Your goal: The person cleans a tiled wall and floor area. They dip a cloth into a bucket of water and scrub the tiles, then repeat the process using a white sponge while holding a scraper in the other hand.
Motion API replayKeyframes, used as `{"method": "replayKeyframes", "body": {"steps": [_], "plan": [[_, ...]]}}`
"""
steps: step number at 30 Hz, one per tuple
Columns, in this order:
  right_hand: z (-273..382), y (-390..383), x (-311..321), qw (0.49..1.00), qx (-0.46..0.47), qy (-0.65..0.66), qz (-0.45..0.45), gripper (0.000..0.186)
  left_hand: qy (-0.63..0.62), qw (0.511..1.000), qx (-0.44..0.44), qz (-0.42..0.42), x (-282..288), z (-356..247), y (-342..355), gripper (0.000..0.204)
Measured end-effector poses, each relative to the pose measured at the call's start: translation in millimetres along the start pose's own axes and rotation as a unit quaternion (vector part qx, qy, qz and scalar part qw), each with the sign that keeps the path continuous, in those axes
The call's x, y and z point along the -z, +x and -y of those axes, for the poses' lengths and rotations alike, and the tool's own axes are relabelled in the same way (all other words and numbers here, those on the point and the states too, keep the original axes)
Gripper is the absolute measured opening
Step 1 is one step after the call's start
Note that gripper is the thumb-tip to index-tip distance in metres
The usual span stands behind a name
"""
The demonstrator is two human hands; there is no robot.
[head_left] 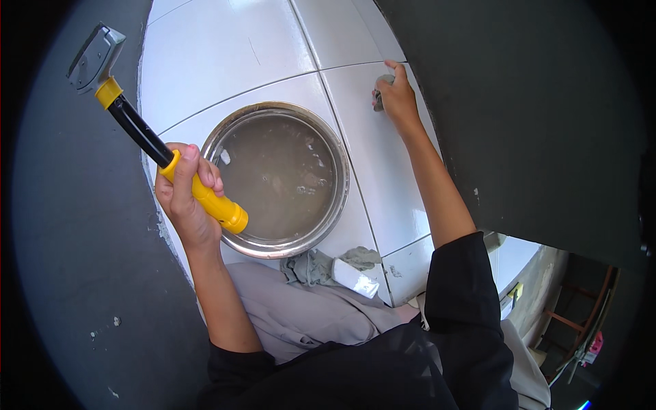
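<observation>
**Listener:** What does the head camera show?

**Me, watching remotely:** I'm looking straight down at a white tiled floor [225, 48] with thin grey grout lines. A round metal basin [342, 198] sits on the tiles near the middle of the view, filled with cloudy grey-brown water.

**Listener:** Where are the hands?

**Me:** The left hand [184, 195] is at the basin's left rim, fingers wrapped tightly round the yellow grip of a scraper [147, 133]. Its black shaft runs up and to the left, ending in a wide grey metal head held in the air over a dark grey wall surface, well away from the tiles.

**Listener:** And the right?

**Me:** The right hand [396, 96] reaches out to the upper right, onto a tile beside another dark wall. Its fingers are curled, pressing a small grey pad [380, 92] against the tile. I can only see an edge of the pad, so I cannot tell what kind it is.

**Listener:** Anything else nearby?

**Me:** Just below the basin lies a crumpled grey-green rag [307, 266] touching its rim, with a small white block [354, 277] resting on it. The person's knees in grey trousers and black sleeves fill the bottom. At the lower right edge I see part of a wooden chair [581, 307], far off.
</observation>
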State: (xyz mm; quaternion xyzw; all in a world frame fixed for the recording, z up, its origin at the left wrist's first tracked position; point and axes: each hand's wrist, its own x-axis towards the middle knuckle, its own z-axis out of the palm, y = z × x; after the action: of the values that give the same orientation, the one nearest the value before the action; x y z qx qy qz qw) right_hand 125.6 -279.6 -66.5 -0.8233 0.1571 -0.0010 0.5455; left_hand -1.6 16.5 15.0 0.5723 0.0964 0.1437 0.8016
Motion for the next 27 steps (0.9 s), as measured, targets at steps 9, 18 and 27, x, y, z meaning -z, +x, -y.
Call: {"method": "replayKeyframes", "body": {"steps": [9,18,27], "plan": [[-53,50,-38,0.904,0.209,-0.345,-0.139,0.051,0.009,1.0,0.003,0.003,4,3,2,0.015],[-21,74,-100,0.911,0.219,-0.325,-0.13,0.06,0.008,0.999,0.0,0.033,-1,8,1,0.018],[-37,-4,-67,0.87,0.414,-0.255,0.087,0.047,0.014,1.0,0.014,0.011,-2,7,-1,0.016]]}}
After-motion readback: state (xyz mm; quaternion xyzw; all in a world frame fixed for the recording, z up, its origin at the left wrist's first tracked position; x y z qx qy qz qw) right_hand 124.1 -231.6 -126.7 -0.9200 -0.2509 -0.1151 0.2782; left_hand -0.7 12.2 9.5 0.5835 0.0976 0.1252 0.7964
